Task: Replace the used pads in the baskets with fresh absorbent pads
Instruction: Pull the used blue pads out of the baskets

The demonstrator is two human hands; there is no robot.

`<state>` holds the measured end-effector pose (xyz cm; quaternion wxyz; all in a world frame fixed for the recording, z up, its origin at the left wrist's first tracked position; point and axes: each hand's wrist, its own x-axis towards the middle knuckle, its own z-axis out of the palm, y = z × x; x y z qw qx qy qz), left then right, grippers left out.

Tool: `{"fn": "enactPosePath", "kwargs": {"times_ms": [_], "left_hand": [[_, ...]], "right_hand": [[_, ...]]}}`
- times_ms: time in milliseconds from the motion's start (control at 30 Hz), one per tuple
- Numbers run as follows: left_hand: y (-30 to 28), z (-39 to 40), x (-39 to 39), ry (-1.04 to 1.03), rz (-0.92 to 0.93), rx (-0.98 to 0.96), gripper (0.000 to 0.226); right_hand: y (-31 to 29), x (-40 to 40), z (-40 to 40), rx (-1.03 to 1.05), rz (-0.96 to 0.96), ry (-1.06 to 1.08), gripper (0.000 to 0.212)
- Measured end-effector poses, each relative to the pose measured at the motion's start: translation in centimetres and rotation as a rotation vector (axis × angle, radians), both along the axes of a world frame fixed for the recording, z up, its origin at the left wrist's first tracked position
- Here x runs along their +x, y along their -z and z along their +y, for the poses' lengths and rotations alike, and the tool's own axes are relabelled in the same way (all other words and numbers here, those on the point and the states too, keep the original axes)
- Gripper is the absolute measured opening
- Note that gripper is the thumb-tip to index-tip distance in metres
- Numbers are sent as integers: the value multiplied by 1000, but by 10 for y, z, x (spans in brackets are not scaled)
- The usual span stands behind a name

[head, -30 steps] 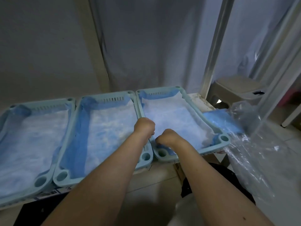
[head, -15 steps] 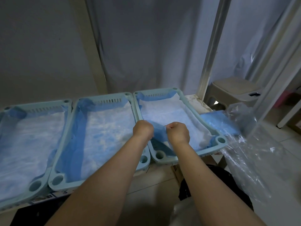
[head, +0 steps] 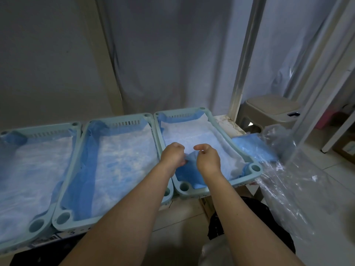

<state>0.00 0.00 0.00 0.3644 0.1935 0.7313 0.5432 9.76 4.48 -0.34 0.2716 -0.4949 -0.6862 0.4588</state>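
Baskets, pale blue plastic, three, set side by side along a low platform: left basket [head: 75,131], middle basket [head: 151,123], right basket [head: 226,136] at the platform's right end. Pads, three in place, one lining each basket, white face up with blue backing showing at the edges: left pad [head: 32,169], middle pad [head: 119,166], right pad [head: 194,135]. Hands, two, both over the near end of the right basket: left hand [head: 172,155] with fingers curled, gripping the folded-up near edge of the right pad; right hand [head: 206,158] with fingers curled, pinching the same edge just beside it. Folded blue pads [head: 251,145], one lot, just beyond the right basket's right rim, beside one clear plastic bag [head: 284,181]. Stool [head: 272,106], one, beige, behind the bag.
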Motion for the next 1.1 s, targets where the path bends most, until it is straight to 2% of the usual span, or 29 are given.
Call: {"fn": "enactPosePath", "kwargs": {"times_ms": [100, 200, 300, 367, 433, 500, 600, 700, 767, 867, 967, 1100], "left_hand": [[-3, 3, -1, -8, -10, 16, 15], [-5, 5, -1, -41, 43, 29, 10], [-7, 8, -1, -39, 38, 63, 15], [-8, 9, -1, -38, 21, 81, 17], [-9, 10, 0, -43, -10, 127, 16], [-10, 11, 0, -86, 36, 139, 15], [-10, 16, -7, -199, 123, 51, 12], [-10, 23, -16, -84, -133, 76, 41], [-14, 28, -20, -14, -215, 129, 52], [-17, 38, -30, 54, -89, 124, 57], [-19, 43, -42, 68, 104, -17, 59], [-27, 34, -57, 58, 481, -191, 56]], "right_hand": [[-1, 0, -4, 58, -69, -96, 30], [-1, -1, -10, 63, -197, -220, 37], [1, -3, -13, 278, -459, -239, 35], [3, -4, -12, 406, -574, -147, 29], [3, -6, -11, 446, -582, -55, 21], [5, -7, -11, 463, -554, 11, 19], [6, -7, -13, 466, -467, 129, 18], [9, -8, -16, 544, -397, 109, 19], [12, -10, -20, 628, -346, 49, 23], [17, -15, -28, 736, -284, -25, 26], [17, -19, -35, 813, -215, -11, 35], [9, -21, -48, 748, -183, -71, 46]]}}
